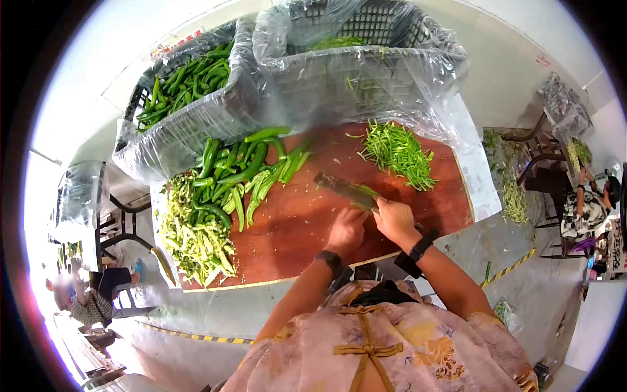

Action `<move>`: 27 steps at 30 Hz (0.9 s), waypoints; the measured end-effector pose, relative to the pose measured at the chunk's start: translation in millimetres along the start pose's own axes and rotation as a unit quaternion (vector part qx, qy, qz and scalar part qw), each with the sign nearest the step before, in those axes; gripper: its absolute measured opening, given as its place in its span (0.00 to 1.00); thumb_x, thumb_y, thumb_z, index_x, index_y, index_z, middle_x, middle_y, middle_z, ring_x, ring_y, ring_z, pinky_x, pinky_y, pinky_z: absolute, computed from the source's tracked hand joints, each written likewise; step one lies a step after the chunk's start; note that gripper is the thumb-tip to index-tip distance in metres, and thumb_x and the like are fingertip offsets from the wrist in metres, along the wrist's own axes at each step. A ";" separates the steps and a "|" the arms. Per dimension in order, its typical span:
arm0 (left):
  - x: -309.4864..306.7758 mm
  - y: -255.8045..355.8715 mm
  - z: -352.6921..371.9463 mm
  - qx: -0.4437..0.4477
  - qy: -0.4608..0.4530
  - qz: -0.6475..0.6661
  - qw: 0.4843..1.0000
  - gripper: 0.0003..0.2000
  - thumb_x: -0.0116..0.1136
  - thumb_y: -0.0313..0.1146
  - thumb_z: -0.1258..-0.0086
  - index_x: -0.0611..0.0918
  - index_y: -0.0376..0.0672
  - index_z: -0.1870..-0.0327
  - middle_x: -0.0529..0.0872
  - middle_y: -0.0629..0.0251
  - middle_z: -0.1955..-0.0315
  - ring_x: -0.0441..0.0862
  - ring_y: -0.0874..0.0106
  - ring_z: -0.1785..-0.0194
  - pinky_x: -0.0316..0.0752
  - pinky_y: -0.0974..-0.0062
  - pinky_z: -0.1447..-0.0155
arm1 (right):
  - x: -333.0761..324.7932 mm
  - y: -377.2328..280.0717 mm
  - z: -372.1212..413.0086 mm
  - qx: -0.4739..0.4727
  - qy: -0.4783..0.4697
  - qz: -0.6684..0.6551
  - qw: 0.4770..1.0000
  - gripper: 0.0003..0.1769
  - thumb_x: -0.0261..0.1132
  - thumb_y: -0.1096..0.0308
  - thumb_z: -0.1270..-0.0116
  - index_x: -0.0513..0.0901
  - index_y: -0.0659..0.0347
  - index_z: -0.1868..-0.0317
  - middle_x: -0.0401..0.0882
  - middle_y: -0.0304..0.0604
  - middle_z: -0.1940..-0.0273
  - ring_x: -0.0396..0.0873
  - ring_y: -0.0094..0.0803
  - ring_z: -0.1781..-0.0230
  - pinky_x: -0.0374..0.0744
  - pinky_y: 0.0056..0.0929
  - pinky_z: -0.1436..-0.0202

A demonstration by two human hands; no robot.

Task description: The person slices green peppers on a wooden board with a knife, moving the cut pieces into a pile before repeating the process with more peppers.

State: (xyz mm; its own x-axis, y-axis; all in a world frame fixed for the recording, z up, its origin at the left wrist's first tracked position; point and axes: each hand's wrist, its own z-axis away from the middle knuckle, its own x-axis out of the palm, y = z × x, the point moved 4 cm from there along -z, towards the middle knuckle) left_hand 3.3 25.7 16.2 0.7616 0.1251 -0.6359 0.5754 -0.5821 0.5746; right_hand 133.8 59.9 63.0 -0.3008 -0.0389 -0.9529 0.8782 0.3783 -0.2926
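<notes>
My right hand [394,219] grips the handle of a cleaver [343,187] whose blade lies over green pepper strips [366,191] on the reddish-brown cutting board [300,228]. My left hand [347,230] rests just left of the blade, fingers curled, pressing down near the peppers being cut. A heap of whole and halved green peppers [238,173] lies on the board's left part. Thin cut pepper shreds [398,153] are piled at the board's far right. Pale seeds and cores [192,235] are heaped on the left edge.
Two plastic-lined crates stand behind the board: the left crate [189,81] holds whole green peppers, the right crate [366,59] holds some shreds. A person sits at far right [591,202] and another at lower left [85,300]. Pepper scraps litter the floor [513,196].
</notes>
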 end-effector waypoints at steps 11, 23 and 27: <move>-25.8 40.0 -62.1 0.001 -0.080 0.067 0.995 0.08 0.58 0.27 0.47 0.82 0.43 0.65 0.82 0.59 0.66 0.81 0.59 0.63 0.76 0.64 0.59 | -48.7 55.1 42.9 0.016 0.059 0.134 0.989 0.22 0.69 0.69 0.54 0.70 0.59 0.58 0.75 0.46 0.72 0.77 0.45 0.70 0.75 0.41 0.65; 35.6 11.9 -153.6 0.071 0.002 0.009 0.997 0.14 0.57 0.28 0.41 0.79 0.41 0.53 0.82 0.52 0.57 0.81 0.56 0.56 0.76 0.63 0.52 | -77.3 53.6 60.0 -0.043 0.152 0.153 0.976 0.09 0.62 0.67 0.48 0.71 0.55 0.68 0.70 0.42 0.75 0.75 0.40 0.73 0.74 0.39 0.69; 50.5 36.0 -141.0 -0.021 -0.279 0.188 0.941 0.17 0.54 0.26 0.40 0.77 0.41 0.48 0.82 0.52 0.56 0.81 0.57 0.56 0.76 0.63 0.53 | -70.1 63.4 60.0 -0.032 0.140 0.140 0.980 0.08 0.62 0.67 0.48 0.72 0.55 0.68 0.71 0.42 0.74 0.75 0.40 0.72 0.74 0.39 0.68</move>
State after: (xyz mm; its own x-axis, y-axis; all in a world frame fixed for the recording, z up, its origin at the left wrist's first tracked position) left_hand 104.6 124.3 77.4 0.6444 -0.5320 -0.5493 0.3171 -0.4677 0.8250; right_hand 232.9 31.1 106.5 -0.1501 0.3258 -0.9334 0.9183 0.3958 -0.0095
